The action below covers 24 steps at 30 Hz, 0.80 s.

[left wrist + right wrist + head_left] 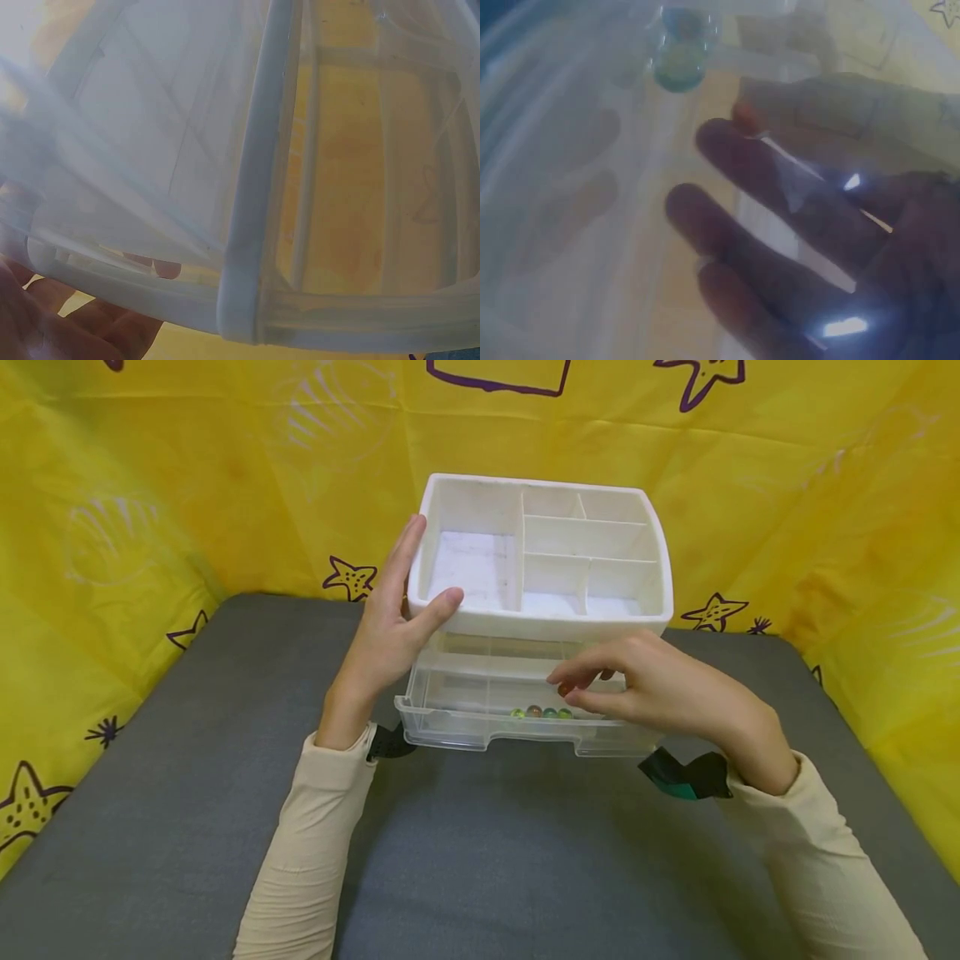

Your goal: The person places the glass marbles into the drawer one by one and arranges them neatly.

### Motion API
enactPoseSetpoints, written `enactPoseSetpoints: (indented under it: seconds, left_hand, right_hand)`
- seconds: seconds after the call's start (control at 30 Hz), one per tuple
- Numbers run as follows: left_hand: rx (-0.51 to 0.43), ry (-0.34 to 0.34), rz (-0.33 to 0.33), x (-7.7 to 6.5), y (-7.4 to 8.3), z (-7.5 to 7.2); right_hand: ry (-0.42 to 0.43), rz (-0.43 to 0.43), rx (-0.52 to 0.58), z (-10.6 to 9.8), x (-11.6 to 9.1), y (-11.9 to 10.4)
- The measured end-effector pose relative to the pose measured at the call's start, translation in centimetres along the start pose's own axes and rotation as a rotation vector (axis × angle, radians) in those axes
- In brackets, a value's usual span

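Note:
A white desk organizer [540, 625] with a divided top has its clear plastic drawer [450, 718] pulled out at the front. My left hand [390, 631] grips the organizer by its left side, the thumb on the front rim and the fingers along the side wall. Over the drawer, my right hand [660, 685] pinches an orange-brown marble [564, 690] between thumb and fingers. Several more marbles [534, 712], greenish and brownish, lie along the drawer's front wall. The right wrist view shows greenish marbles [680, 67] through the clear plastic, beyond the fingertips.
The organizer is on a grey-covered table [480, 860]. A yellow cloth [225, 468] with starfish and shell drawings hangs behind and at both sides. Thin dividers [585, 560] split the organizer's top into compartments. Dark straps [686, 775] show at the wrists.

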<state>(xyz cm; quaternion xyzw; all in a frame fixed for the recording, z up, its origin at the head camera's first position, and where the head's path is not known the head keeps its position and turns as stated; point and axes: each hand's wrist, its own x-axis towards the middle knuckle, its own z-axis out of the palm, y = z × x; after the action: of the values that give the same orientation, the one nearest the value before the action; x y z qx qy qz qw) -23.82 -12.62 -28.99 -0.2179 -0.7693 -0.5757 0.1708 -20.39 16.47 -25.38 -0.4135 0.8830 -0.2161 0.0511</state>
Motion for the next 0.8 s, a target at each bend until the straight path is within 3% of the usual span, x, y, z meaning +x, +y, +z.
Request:
enactPoseSetpoints:
  seconds: [0.3, 0.8]
  left_hand:
    - [0.01, -0.002, 0.007, -0.01, -0.03, -0.08]
    - [-0.012, 0.001, 0.013, 0.04, -0.1, -0.03]
  right_hand:
    - [-0.069, 0.043, -0.035, 0.13, 0.83, -0.12]
    - [-0.065, 0.039, -0.043, 0.2, 0.85, -0.14]
